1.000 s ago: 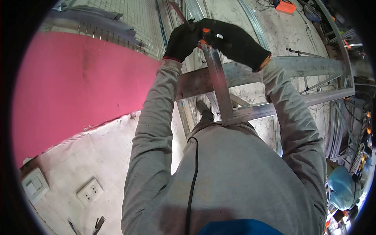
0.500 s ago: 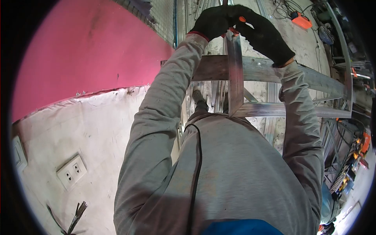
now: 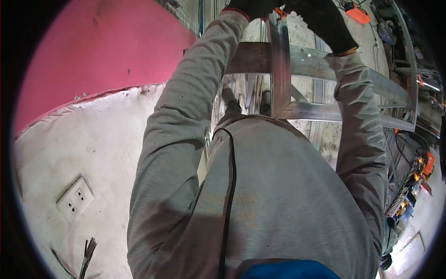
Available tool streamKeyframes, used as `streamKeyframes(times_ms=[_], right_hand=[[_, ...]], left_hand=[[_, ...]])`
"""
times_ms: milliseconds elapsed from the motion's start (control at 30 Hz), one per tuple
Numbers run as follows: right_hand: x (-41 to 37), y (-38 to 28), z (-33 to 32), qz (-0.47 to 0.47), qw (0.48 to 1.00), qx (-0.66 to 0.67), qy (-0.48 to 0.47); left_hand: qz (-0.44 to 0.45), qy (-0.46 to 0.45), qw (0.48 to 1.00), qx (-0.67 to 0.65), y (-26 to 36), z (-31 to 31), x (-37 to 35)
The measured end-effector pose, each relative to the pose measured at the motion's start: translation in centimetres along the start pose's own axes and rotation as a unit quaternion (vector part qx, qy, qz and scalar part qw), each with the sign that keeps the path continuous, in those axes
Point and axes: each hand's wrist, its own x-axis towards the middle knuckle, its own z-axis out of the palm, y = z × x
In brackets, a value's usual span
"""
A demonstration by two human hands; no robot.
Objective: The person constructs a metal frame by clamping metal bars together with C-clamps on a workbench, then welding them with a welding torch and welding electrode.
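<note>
a pink panel [image 3: 116,46] covers the upper wall at far left; below it, one outlet plate [image 3: 75,200] with two sockets is fixed to the pale wall, presumably for power, above a frayed bundle of cable ends [image 3: 88,251]. the left hand [image 3: 255,7], in a dark glove with a red cuff, reaches the upper end of a short metal bar [image 3: 280,69], beside one small orange-red piece [image 3: 280,13]. one black cord [image 3: 230,186] runs down the grey shirt [image 3: 278,186], and two shoes [image 3: 227,96] show on the floor, set apart, likely for balance.

the short bar meets one long rail [image 3: 316,111] at a corner just in front of the waist, perhaps kept close so that the body can steady it. one wider beam [image 3: 253,58] crosses beneath, seemingly as support. the right hand [image 3: 325,23], the second of two gloved hands, bends in from the other side toward the same bar end, likely to work there with the left; the picture's edge cuts off both, so whether either is open, closed or gripping cannot be told.

farther right are one orange case [image 3: 357,14], one upright bar [image 3: 412,60] at the rail's far end, and a cluster of tools [image 3: 413,195], too jumbled to count.
</note>
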Motion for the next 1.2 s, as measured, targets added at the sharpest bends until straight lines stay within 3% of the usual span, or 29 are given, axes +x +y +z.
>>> streamKeyframes(times_ms=[33,67,100,167,200,233,333,400,433,500,533,567,600,633,667,767,800,833,900,933,967,1000,1033,1100,1133,1167,1200], right_hand=[[-0.1,1.1,0.7,-0.058,0.990,0.128,0.005],[-0.4,1.3,0.0,-0.022,0.983,0.177,-0.051],[-0.6,1.6,-0.4,-0.017,0.982,0.178,-0.053],[-0.4,1.0,-0.9,0.022,0.993,0.093,-0.063],[-0.3,0.8,-0.7,0.016,0.998,0.050,-0.031],[-0.5,0.3,-0.2,0.017,0.998,0.049,-0.031],[-1.2,-2.0,1.7,0.051,0.986,-0.130,0.092],[-1.5,-1.1,2.7,0.042,0.986,-0.105,0.121],[-1.6,-0.9,2.9,0.033,0.985,-0.078,0.151],[-1.5,-0.8,1.1,0.067,0.986,-0.111,0.106],[-1.3,0.3,0.3,0.096,0.994,0.038,0.047],[-1.2,1.1,-0.3,0.122,0.975,0.186,-0.010],[-1.2,1.9,-0.7,0.114,0.972,0.201,-0.048],[-0.9,1.7,-0.9,0.077,0.967,0.227,-0.085],[-0.8,2.6,-0.9,0.068,0.968,0.229,-0.079],[-0.7,3.3,-0.2,0.023,0.984,0.172,-0.031],[-1.2,2.9,0.2,0.021,0.991,0.135,0.014],[-1.8,1.8,0.8,0.020,0.993,0.097,0.059],[-2.2,0.0,2.7,0.013,0.985,0.002,0.172],[-2.4,-0.3,3.2,0.020,0.980,-0.032,0.195],[-2.4,-1.0,3.4,0.028,0.974,-0.066,0.217],[-2.7,-1.8,3.6,0.088,0.973,0.010,0.212],[-2.6,-1.6,3.4,0.088,0.972,0.006,0.216],[-2.1,-0.4,2.8,0.008,0.982,0.075,0.172],[-1.5,0.4,2.8,-0.056,0.979,0.123,0.155],[-1.8,1.1,2.4,-0.054,0.978,0.121,0.159],[-2.0,1.7,1.9,-0.036,0.986,0.081,0.139]], left_hand=[[0.068,0.019,0.997,0.031,-1.0,0.4,0.5],[0.122,0.073,0.965,-0.219,-2.2,1.8,1.3],[0.117,0.074,0.965,-0.222,-3.8,2.0,1.3],[-0.064,-0.005,0.995,-0.073,-1.3,0.2,0.2],[-0.014,-0.003,0.997,-0.071,-3.3,0.6,0.6],[-0.014,-0.003,0.997,-0.072,-3.9,0.7,0.8],[0.014,0.006,0.996,-0.083,-3.9,0.6,0.8],[-0.073,-0.001,0.987,-0.146,-1.9,0.6,0.3],[-0.072,-0.003,0.987,-0.146,-1.6,0.6,0.2],[-0.089,0.002,0.985,-0.147,-0.9,0.4,0.2],[-0.044,0.009,0.982,-0.184,-3.5,1.0,0.9],[-0.112,-0.031,0.993,-0.032,-0.9,-0.1,0.8],[-0.051,-0.032,0.961,-0.269,-2.9,0.8,1.2],[0.011,-0.030,0.871,-0.490,-5.1,1.7,1.9],[0.023,-0.002,0.997,-0.071,-0.9,0.3,0.2],[-0.018,-0.003,1.000,-0.024,0.6,-0.1,-0.2],[-0.048,-0.012,0.997,0.066,1.4,-0.4,-0.2],[-0.046,-0.017,0.997,0.066,0.9,-0.1,0.0],[0.009,0.013,0.996,-0.086,-1.2,0.6,0.1],[-0.017,0.016,1.000,0.000,-1.6,0.2,0.3],[-0.013,0.011,1.000,-0.001,-2.0,0.3,0.4],[-0.032,0.006,0.997,-0.064,-2.4,0.5,0.4],[-0.051,0.000,0.991,-0.127,-2.3,0.6,0.4],[-0.053,-0.032,0.981,-0.185,-2.2,0.6,0.6],[-0.017,-0.022,0.974,-0.223,-1.5,1.1,0.5],[0.018,-0.012,0.965,-0.260,-0.9,1.5,0.5],[-0.015,-0.030,0.991,-0.132,-2.7,0.3,0.5]])
